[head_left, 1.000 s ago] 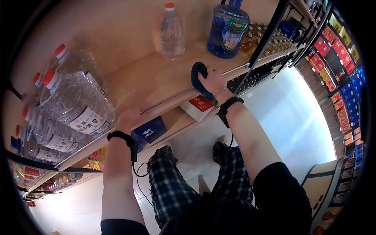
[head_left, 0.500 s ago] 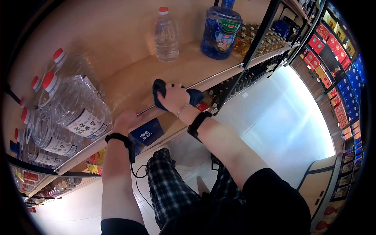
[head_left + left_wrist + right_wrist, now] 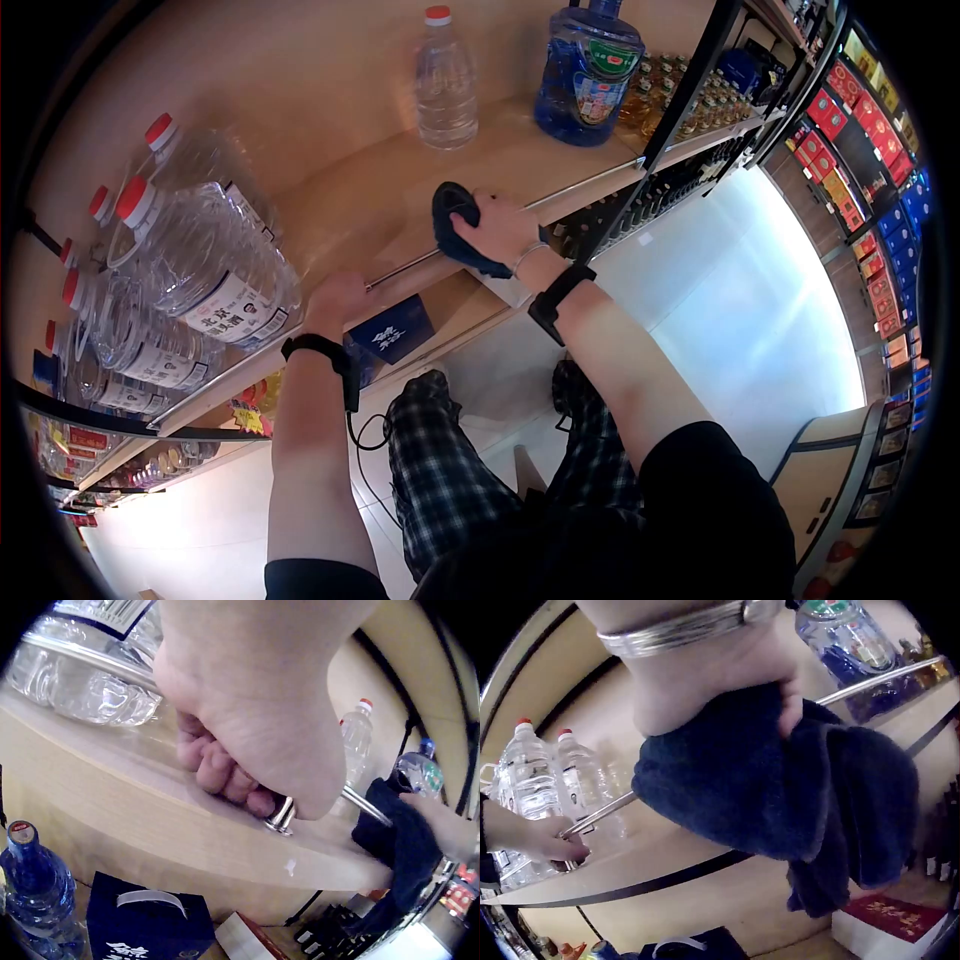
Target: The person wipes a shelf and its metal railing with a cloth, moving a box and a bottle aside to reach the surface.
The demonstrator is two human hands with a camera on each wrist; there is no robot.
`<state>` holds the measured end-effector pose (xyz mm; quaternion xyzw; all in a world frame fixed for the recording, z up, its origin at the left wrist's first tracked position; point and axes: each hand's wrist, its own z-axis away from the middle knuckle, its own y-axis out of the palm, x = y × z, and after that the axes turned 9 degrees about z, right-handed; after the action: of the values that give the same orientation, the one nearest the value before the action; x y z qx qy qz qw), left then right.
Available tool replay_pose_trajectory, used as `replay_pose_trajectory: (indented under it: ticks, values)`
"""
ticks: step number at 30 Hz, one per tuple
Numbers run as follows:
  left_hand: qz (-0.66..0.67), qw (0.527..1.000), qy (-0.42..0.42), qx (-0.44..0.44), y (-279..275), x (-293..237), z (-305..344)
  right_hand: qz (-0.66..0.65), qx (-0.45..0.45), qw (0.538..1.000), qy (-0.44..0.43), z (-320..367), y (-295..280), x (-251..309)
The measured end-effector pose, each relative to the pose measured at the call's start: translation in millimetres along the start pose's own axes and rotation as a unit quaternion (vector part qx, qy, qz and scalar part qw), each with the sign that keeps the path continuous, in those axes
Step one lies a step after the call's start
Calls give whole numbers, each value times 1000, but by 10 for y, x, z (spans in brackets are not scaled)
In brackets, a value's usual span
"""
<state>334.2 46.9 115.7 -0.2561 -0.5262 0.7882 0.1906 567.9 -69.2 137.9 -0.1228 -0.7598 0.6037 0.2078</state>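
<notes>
In the head view my right hand (image 3: pixel 497 230) grips a dark blue cloth (image 3: pixel 727 784) over the thin metal rail (image 3: pixel 400 271) along the shelf's front edge. The right wrist view shows the cloth draped across the rail, its loose folds hanging below the board. My left hand (image 3: pixel 338 300) holds the same rail further left, beside the big clear bottles (image 3: pixel 215 270). Its fingers (image 3: pixel 217 769) curl round the bar next to a small metal post (image 3: pixel 280 817) in the left wrist view.
A clear bottle with a red cap (image 3: pixel 446 95) and a large blue jug (image 3: pixel 590 80) stand at the shelf's back. On the lower shelf are a dark blue box (image 3: pixel 392 328) and a red and white box (image 3: pixel 889 926). Small amber bottles (image 3: pixel 690 100) fill the bay to the right.
My right hand slid left along the rail with the cloth, then came partway back to the right. My left hand has stayed on the rail.
</notes>
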Motion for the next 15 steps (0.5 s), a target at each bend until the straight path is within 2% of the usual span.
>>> replay_pose_trajectory:
  ticks: [4, 8, 15]
  values:
    - [-8, 1000, 8, 1, 26, 38, -41, 3, -1, 1000, 23, -130, 18, -287]
    - [-9, 1000, 6, -3, 10, 8, -24, 13, -40, 998, 45, -216, 11, -616]
    - [9, 1000, 11, -8, 46, 55, -52, 61, -15, 992, 107, -376, -38, -929]
